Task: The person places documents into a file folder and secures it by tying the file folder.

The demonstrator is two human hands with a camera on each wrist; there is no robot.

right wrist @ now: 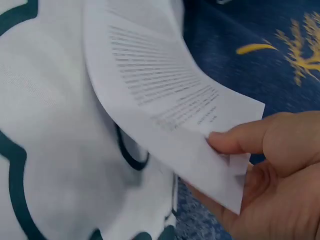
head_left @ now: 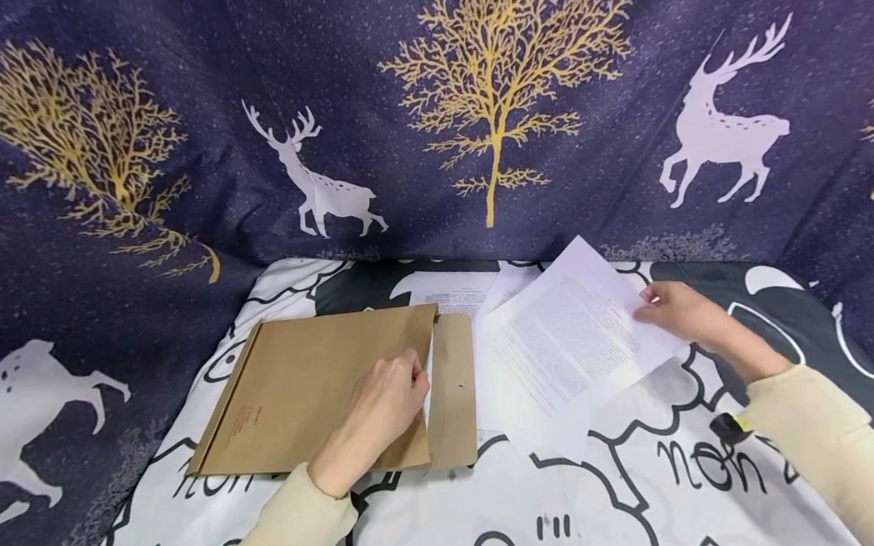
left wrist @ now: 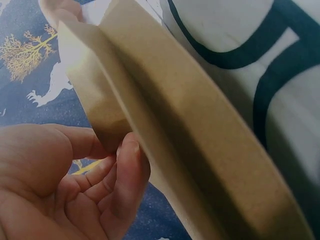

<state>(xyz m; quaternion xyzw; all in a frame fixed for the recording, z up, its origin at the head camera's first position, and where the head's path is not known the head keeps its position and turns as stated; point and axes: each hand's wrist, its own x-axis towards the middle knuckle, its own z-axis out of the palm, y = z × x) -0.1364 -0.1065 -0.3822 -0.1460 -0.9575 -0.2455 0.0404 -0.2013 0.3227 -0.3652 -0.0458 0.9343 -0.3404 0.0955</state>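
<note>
A brown paper document envelope (head_left: 301,381) lies on the left with its flap (head_left: 459,388) folded out to the right. My left hand (head_left: 385,401) pinches the edge of its mouth, lifting the upper side; in the left wrist view the envelope (left wrist: 200,125) gapes beside the left hand's fingertips (left wrist: 129,150). A strip of white shows inside the mouth. My right hand (head_left: 676,313) grips a printed sheet of paper (head_left: 568,332) by its right end. Seen from the right wrist, this sheet (right wrist: 155,85) bends, with the thumb on top and the fingers beneath.
More printed sheets (head_left: 449,285) lie behind the envelope and under the raised paper. The surface is covered by a white cloth (head_left: 543,525) with black cartoon drawings. A dark blue curtain (head_left: 415,157) with deer and trees hangs behind it.
</note>
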